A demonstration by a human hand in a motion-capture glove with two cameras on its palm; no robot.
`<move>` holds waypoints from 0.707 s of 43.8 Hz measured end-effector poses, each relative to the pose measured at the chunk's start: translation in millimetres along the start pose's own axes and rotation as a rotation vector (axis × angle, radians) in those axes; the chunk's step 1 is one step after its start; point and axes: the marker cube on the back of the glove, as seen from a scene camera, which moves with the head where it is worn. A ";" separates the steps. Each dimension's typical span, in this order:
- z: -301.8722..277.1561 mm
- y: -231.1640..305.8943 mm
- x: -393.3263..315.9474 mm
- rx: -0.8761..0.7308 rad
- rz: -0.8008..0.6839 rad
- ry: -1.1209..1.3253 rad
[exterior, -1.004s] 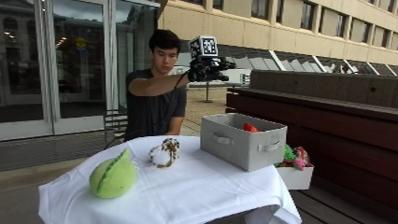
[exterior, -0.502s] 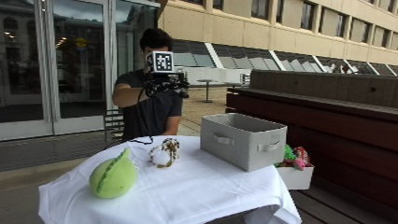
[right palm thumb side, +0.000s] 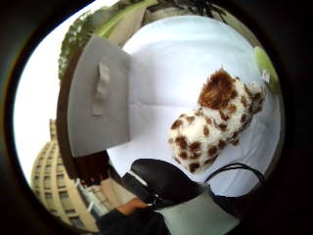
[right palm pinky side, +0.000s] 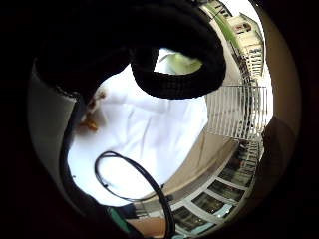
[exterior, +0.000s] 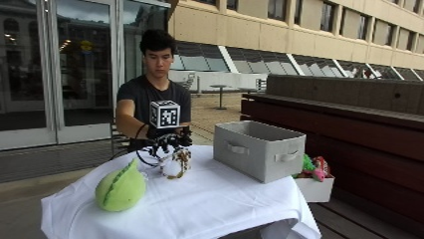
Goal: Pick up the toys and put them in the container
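1. In the outside view a person sits behind a table (exterior: 218, 209) covered with a white cloth, low in the frame.
2. The gloved right hand (exterior: 165, 141) hangs just above a spotted plush toy (exterior: 175, 164) at the centre of the frame; whether it touches the toy cannot be told.
3. The state of the grip cannot be made out in any view: the hand is small and dark from outside, and the palm views show only straps and glove edges.
4. A green plush toy (exterior: 120, 186) lies on the cloth at lower left, apart from the spotted one.
5. A grey fabric bin (exterior: 260, 149) stands on the table right of centre, open at the top, with a handle strap on each side facing the camera.
6. Only the outside view shows a small white box (exterior: 314, 186) of colourful toys at the table's right edge, lower than the bin.
7. The thumb-side palm view alone shows the spotted toy's (right palm thumb side: 215, 122) brown patches on white fur close up, lying on the cloth beside the bin (right palm thumb side: 100, 98).
8. The little-finger-side view shows mostly bare white cloth (right palm pinky side: 149, 129) and a slice of the green toy (right palm pinky side: 182, 63) beyond a black strap.
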 end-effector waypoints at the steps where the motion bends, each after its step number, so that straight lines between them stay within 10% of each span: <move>1: 5.0 3.3 2.5 -0.049 -0.077 0.004; 18: 62.8 24.9 4.7 -0.358 -0.165 -0.023; 31: 70.9 51.5 -11.0 -0.189 -0.130 -0.105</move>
